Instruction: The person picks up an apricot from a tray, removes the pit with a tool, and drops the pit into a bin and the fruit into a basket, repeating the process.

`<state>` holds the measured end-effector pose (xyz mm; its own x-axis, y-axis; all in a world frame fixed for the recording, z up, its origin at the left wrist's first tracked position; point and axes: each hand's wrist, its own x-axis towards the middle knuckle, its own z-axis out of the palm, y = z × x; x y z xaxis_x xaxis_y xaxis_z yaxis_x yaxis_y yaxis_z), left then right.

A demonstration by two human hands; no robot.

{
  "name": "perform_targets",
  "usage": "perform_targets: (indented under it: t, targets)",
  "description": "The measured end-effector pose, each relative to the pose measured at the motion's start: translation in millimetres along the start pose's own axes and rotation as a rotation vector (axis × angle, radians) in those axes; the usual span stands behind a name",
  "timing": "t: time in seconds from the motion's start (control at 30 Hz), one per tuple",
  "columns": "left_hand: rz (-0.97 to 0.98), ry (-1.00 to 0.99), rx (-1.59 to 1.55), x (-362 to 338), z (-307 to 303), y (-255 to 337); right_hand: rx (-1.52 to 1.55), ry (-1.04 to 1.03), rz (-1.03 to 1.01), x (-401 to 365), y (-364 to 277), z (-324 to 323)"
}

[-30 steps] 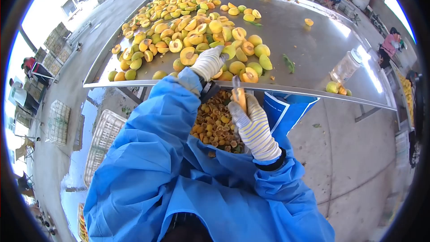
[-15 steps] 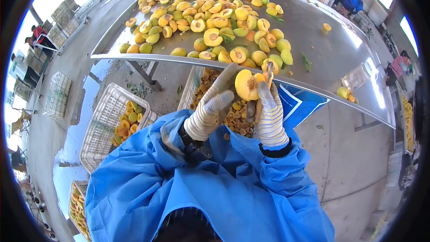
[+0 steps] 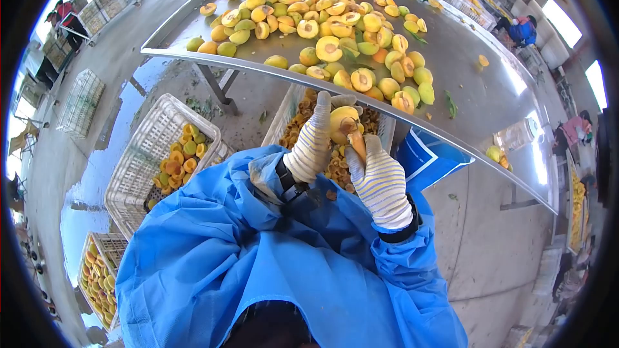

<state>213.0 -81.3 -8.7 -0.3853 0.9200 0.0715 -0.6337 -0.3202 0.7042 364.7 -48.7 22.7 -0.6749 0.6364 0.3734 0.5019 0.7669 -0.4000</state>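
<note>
My left hand (image 3: 314, 142), in a striped glove, is closed around a yellow peach half (image 3: 342, 118) in front of the table's near edge. My right hand (image 3: 380, 180), gloved the same way, grips a pitting tool (image 3: 356, 146) by its light-brown handle. The tool's upper end meets the peach; its tip is hidden there. Below both hands, a white crate (image 3: 278, 122) holds brownish peach scraps. Many halved peaches (image 3: 329, 49), some with the pit or its hollow facing up, lie on the metal table (image 3: 445, 58) ahead.
A white crate (image 3: 132, 171) with peach halves stands to the left, another filled crate (image 3: 97, 235) behind it. Under the table edge at right is a blue bag (image 3: 422, 161). A clear container (image 3: 514, 136) lies on the table's right. Other people (image 3: 519, 31) are farther off.
The pitting tool, formerly upright with its metal tip showing beside the peach, now has its end against the fruit. Both hands have come closer together and the peach has tilted.
</note>
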Motion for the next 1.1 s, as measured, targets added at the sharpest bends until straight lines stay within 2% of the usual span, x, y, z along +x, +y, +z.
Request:
perform_targets:
  t: [0.07,0.13,0.2,0.27,0.37,0.47,0.6,0.67,0.77,0.83,0.87,0.97,1.0,1.1]
  targets:
    - [-0.043,-0.019,-0.026,1.1,-4.8,-0.1,-0.033,-0.004,-0.031,-0.4,1.6,0.2]
    - [0.108,-0.066,0.160,1.8,-12.2,-9.2,-0.050,0.015,-0.068,-0.3,5.4,2.8]
    - [0.089,-0.076,0.165,2.6,-16.2,-11.8,-0.051,0.055,-0.105,-1.9,10.9,8.0]
    - [-0.099,-0.048,-0.012,5.4,-18.7,-5.2,-0.062,-0.008,-0.074,-1.9,10.1,6.0]
    - [-0.118,-0.039,0.182,2.3,-16.1,4.9,-0.087,-0.115,-0.033,-0.4,12.4,5.5]
    - [-0.093,-0.159,0.370,6.5,-26.2,7.9,-0.151,-0.189,-0.031,-2.1,15.1,13.2]
    - [-0.108,-0.212,0.602,12.9,-45.7,2.8,-0.145,-0.253,-0.020,-8.6,18.7,25.5]
    - [-0.098,-0.178,0.540,11.6,-35.5,8.5,-0.075,-0.247,0.000,-7.3,16.2,22.8]
    - [-0.106,-0.150,0.339,5.3,-15.8,21.6,0.123,-0.185,0.169,-1.9,21.1,23.4]
    - [-0.081,-0.128,0.249,4.5,-10.6,11.2,0.312,-0.134,0.151,-1.5,26.2,28.1]
    - [-0.066,-0.105,0.359,4.4,-15.1,4.9,0.407,-0.107,0.141,-1.3,28.0,29.0]
    - [0.081,-0.146,0.247,7.7,-15.5,-4.6,0.260,-0.149,0.039,-2.1,23.8,24.2]
    - [0.059,-0.086,0.318,8.5,-14.2,-4.2,0.257,-0.182,0.039,-3.2,24.7,25.9]
    - [-0.101,-0.076,0.370,13.4,-21.4,3.4,0.261,-0.258,0.019,-4.2,30.5,29.9]
